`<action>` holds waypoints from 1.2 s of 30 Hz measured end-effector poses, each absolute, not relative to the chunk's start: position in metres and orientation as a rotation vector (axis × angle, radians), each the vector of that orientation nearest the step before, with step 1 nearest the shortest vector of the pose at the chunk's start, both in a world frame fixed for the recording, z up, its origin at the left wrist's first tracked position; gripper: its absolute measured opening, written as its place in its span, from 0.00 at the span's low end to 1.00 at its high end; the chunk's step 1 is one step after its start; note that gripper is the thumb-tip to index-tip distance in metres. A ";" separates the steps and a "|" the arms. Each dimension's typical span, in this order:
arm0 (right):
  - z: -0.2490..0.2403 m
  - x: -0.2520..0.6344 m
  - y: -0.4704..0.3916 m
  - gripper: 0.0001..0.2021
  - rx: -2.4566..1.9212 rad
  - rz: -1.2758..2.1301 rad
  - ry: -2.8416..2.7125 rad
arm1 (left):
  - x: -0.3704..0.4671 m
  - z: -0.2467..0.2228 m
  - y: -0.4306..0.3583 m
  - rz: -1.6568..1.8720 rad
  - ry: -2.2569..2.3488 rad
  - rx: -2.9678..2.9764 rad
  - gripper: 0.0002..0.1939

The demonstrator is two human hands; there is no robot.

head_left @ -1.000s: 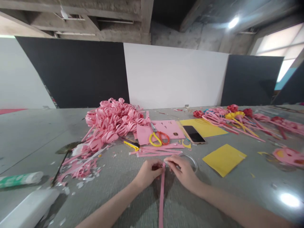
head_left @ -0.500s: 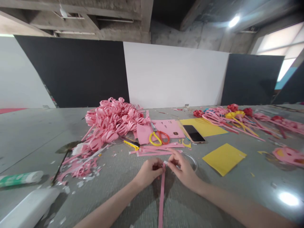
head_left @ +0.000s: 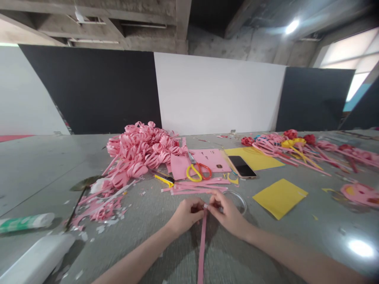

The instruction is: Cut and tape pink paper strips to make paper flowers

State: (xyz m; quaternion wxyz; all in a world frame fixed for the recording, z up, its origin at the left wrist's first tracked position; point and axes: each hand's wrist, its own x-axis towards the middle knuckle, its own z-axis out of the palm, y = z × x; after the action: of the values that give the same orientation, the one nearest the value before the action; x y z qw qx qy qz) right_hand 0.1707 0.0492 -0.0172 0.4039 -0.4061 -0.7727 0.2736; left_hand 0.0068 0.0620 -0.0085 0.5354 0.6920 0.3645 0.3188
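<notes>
Near the middle of the table, my left hand (head_left: 187,214) pinches the upper end of a long pink paper strip (head_left: 202,248), which hangs down toward the bottom edge of the view. Close against it on the right, my right hand (head_left: 224,211) has its thumb and forefinger pressed together at the strip's small white tip. A roll of clear tape (head_left: 243,201) lies just behind my right hand. Several loose pink strips (head_left: 195,191) lie flat beyond both hands.
Pink curled paper (head_left: 142,146) is heaped at the back left. Scissors (head_left: 194,172), a yellow cutter (head_left: 164,180) and a phone (head_left: 242,167) lie beyond my hands. Yellow paper (head_left: 280,199) and paper flowers (head_left: 293,144) are rightward; a white box (head_left: 37,258) and green-white tube (head_left: 26,223) are leftward.
My right hand's fingers have curled in and closed on the strip's white tip, of which less shows. My left hand has barely moved.
</notes>
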 end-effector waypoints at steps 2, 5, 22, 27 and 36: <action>-0.017 0.170 0.049 0.13 -1.023 0.677 -1.946 | 0.007 -0.009 0.062 0.760 0.866 1.650 0.05; -0.016 0.170 0.049 0.13 -1.035 0.674 -1.946 | 0.007 -0.009 0.062 0.762 0.861 1.653 0.05; -0.015 0.169 0.048 0.12 -1.050 0.626 -1.958 | 0.006 -0.008 0.061 0.770 0.821 1.633 0.08; -0.014 0.169 0.047 0.12 -1.046 0.623 -1.971 | 0.006 -0.008 0.060 0.763 0.815 1.662 0.08; -0.017 0.170 0.046 0.14 -1.047 0.582 -1.986 | 0.006 -0.006 0.060 0.827 0.934 1.791 0.06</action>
State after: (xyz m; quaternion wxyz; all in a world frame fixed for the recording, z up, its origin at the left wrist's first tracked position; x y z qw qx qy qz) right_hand 0.1696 0.0462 -0.0169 0.3994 -0.4139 -0.7850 0.2301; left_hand 0.0058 0.0599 -0.0060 0.4614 0.7282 0.3795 0.3360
